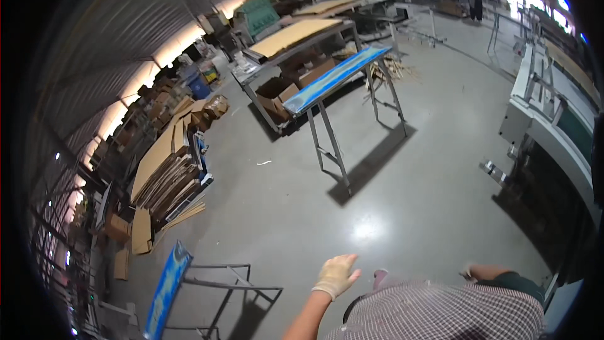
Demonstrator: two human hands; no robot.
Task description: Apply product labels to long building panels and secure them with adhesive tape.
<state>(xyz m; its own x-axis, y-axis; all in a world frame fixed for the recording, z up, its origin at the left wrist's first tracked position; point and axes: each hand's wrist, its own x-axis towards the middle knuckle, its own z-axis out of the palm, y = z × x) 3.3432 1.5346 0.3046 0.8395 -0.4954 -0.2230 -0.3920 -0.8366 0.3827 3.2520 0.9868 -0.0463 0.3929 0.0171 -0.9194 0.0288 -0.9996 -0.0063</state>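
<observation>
My left hand (338, 275), in a pale thin glove, hangs above the grey floor beside my checked shirt. Its thumb stands apart from the fingers, and it holds nothing. Only a small part of my right hand (467, 271) shows past the shirt, low on the right; its fingers are hidden. Left of my left hand, and apart from it, is a metal stand (234, 287) with a blue streaked padded top (165, 291). Farther ahead stands a long trestle (329, 146) with a similar blue top (336, 80).
Stacked cardboard sheets (165, 173) lie at the left. Behind the trestle is a metal workbench (296, 36) with a tan board top and cardboard boxes (275, 99) below. A long pale machine (535, 113) lines the right side. Wood scraps (391, 72) lie on the floor (277, 201).
</observation>
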